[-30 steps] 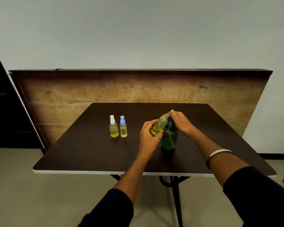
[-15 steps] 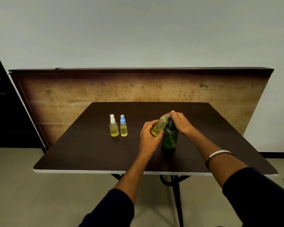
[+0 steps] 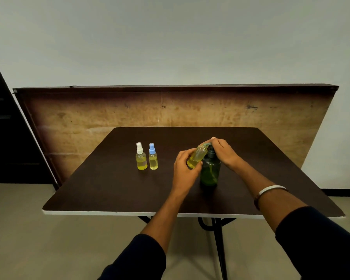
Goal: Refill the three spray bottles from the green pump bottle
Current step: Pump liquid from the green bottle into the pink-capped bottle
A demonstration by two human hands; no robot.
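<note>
Item one: green pump bottle (image 3: pixel 210 172), upright near the table's (image 3: pixel 109 188) middle, toward the right edge. My right hand (image 3: pixel 224 152) rests over its pump head, fingers bent down on it. Item two: uncapped spray bottle (image 3: pixel 197 156), tilted, mouth at the pump's spout, gripped round its base by my left hand (image 3: pixel 183 168). Items three and four: white-capped spray bottle (image 3: pixel 141 157) and blue-capped spray bottle (image 3: pixel 153 157), side by side, toward the left edge.
</note>
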